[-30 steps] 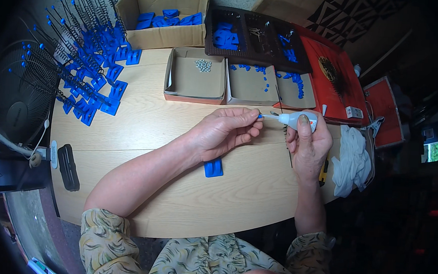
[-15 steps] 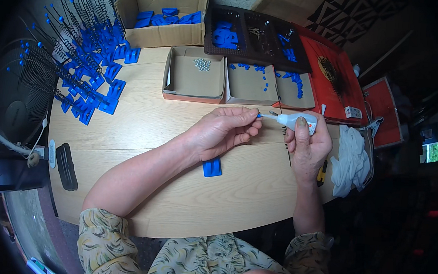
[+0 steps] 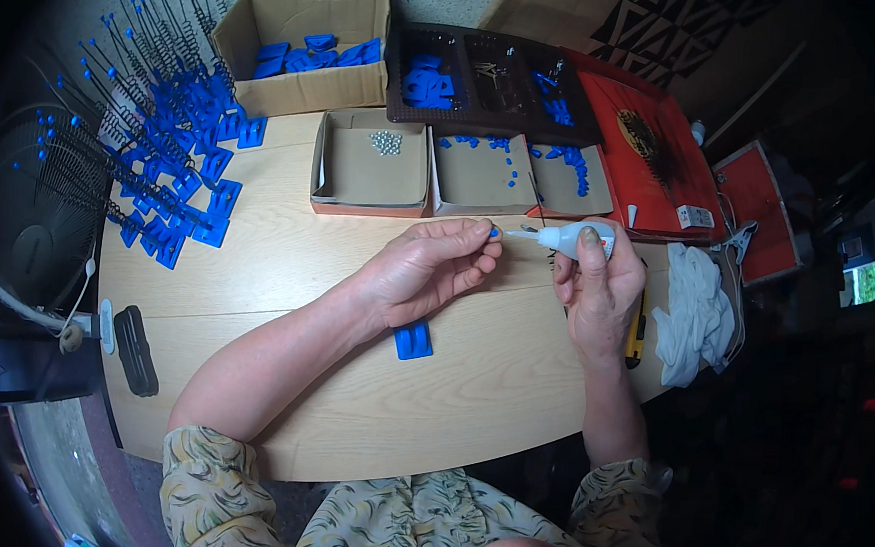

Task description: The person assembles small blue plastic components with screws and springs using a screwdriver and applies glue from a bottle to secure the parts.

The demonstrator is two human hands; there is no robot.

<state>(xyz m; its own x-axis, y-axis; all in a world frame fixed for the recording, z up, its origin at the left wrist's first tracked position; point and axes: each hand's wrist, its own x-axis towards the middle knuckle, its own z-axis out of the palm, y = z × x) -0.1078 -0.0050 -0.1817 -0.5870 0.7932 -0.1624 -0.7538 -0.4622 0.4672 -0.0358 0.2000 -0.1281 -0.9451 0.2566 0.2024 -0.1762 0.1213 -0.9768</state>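
Observation:
Between thumb and fingertips, my left hand [image 3: 433, 258] pinches a small blue plastic piece [image 3: 495, 234]. My right hand [image 3: 601, 299] is wrapped round a small white squeeze bottle [image 3: 570, 240] with a thin nozzle. The nozzle points left, its tip just short of the blue piece. A thin dark wire [image 3: 541, 205] rises beside the bottle, and part of a dark coil shows by my right fingers; how it is held is hidden. Below my left wrist a blue plastic base [image 3: 414, 339] lies on the table, partly covered by the wrist.
Many blue bases with coiled wires [image 3: 179, 157] crowd the left. Behind stand a cardboard box [image 3: 313, 93] of blue parts, a dark divided tray [image 3: 487, 121] and shallow boxes [image 3: 367, 194] with beads and small blue pieces. White cloth [image 3: 695, 314] and a yellow-black tool [image 3: 636, 336] lie right.
The whole view has shifted slightly. The bottle's nozzle tip, which was against the blue piece, now shows a small gap from it. Both hands keep their grips.

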